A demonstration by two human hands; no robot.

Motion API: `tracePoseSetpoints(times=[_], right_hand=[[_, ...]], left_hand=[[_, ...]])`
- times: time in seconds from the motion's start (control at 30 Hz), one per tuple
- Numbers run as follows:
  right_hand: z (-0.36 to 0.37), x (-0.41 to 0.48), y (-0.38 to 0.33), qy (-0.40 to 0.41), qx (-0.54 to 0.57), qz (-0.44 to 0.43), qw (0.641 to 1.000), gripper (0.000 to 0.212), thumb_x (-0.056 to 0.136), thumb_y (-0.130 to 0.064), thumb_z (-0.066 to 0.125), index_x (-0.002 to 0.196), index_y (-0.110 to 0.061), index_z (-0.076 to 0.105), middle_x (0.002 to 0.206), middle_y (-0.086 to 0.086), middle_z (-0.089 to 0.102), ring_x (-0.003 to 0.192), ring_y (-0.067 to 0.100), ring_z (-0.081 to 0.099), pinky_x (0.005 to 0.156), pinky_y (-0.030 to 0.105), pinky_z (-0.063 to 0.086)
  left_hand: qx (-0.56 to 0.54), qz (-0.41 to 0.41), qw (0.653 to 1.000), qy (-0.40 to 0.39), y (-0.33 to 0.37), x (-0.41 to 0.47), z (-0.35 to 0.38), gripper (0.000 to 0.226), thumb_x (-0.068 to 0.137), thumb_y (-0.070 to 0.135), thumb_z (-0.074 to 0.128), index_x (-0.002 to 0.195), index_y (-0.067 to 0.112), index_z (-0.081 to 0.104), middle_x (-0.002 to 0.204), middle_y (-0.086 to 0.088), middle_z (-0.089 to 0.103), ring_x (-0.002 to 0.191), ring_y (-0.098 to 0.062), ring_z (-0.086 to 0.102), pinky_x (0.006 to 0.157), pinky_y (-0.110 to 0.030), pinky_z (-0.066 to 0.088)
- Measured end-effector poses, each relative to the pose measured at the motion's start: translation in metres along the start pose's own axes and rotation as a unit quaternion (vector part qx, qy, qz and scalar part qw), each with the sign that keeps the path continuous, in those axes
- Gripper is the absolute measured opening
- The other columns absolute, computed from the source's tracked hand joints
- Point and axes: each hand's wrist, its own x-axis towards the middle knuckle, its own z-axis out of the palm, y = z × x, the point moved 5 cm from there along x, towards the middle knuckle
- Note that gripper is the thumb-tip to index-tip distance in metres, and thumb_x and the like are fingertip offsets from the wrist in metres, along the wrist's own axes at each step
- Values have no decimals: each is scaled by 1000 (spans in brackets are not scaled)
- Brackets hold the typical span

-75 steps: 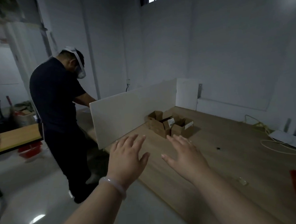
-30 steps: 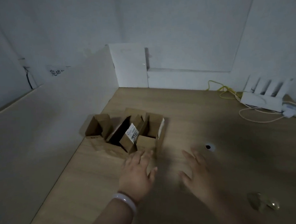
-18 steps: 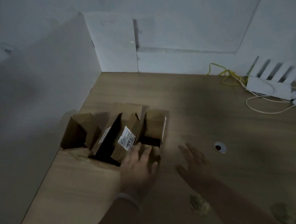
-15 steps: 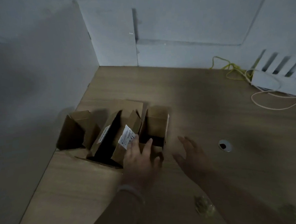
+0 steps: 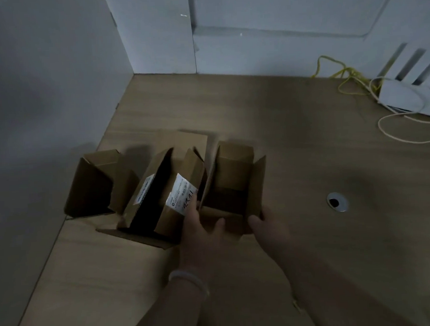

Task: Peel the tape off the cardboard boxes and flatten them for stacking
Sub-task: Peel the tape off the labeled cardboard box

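target: rightmost box (image 5: 235,181), centre frame, directly above both hands
left hand (image 5: 200,231): straddles near-left corner, grip unclear
right hand (image 5: 268,226): curls round near-right corner
nearer: neither

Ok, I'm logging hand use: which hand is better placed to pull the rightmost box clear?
Probably the right hand: it grips the outer near corner of the rightmost box, beside bare table. The left hand sits in the gap against the labelled box.
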Motion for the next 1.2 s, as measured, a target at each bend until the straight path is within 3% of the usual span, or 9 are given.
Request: tracePoseSetpoints(times=[0.27,0.4,0.57,0.7,0.8,0.93,1.07,1.13,1.2], right_hand=[[-16,-67,47,-22,39,36,998,43,92,-52,46,125,-28,59,116,-5,64,99,15,58,88,34,45],[-44,-125,47,8,78,-42,996,74,77,-81,31,125,-32,59,119,-11,57,104,11,53,92,29,34],[-71,-170,66,-13,156,-60,986,57,80,-75,23,120,-52,56,136,-8,55,124,17,50,107,46,36],[-104,-199,70,68,114,-209,969,27,98,-42,46,118,-55,57,121,-26,59,113,-9,52,96,14,41],[-127,-211,85,76,120,-227,963,39,91,-34,62,125,-50,52,120,-24,60,111,-1,58,81,16,51],[-156,-223,131,106,139,-115,978,110,57,-72,71,149,-33,25,147,-6,36,130,15,43,94,34,50],[-159,-238,154,-17,196,-145,970,52,79,-49,73,123,-27,57,119,-6,67,109,9,63,93,33,50],[-163,-245,166,35,196,-142,970,19,84,-33,72,100,-27,64,92,-15,73,85,-5,66,72,11,48],[-168,-250,179,113,187,-130,967,9,84,-30,72,88,-27,63,86,-10,73,77,-2,64,69,16,47]], left_hand=[[12,-26,997,-73,3,-55,3,59,85,24,67,139,23,42,136,0,49,124,-13,47,105,-42,42],[-30,18,996,-77,26,-99,3,55,86,28,66,136,29,43,127,17,50,118,1,50,94,-19,47],[-99,-9,995,6,67,-148,-5,25,97,29,48,112,49,50,109,34,51,102,17,49,77,6,32],[-109,-55,991,51,82,-177,-7,30,98,44,39,119,32,57,109,12,56,105,-10,49,90,-21,34],[-139,-57,986,68,93,-194,-11,23,97,45,39,87,37,58,89,18,58,91,-7,54,84,-25,32],[-239,-114,964,11,87,-214,-5,29,96,47,42,111,28,60,116,2,64,112,-22,58,101,-43,43],[-362,-180,914,-37,86,-242,11,31,95,42,51,116,21,60,107,-4,72,103,-25,66,93,-49,51],[-375,-183,908,-37,86,-253,17,40,93,40,55,128,21,50,115,-5,68,107,-25,64,96,-52,48],[-389,-186,901,-40,85,-262,19,43,92,39,56,131,28,45,120,-3,65,111,-25,61,99,-52,46]])
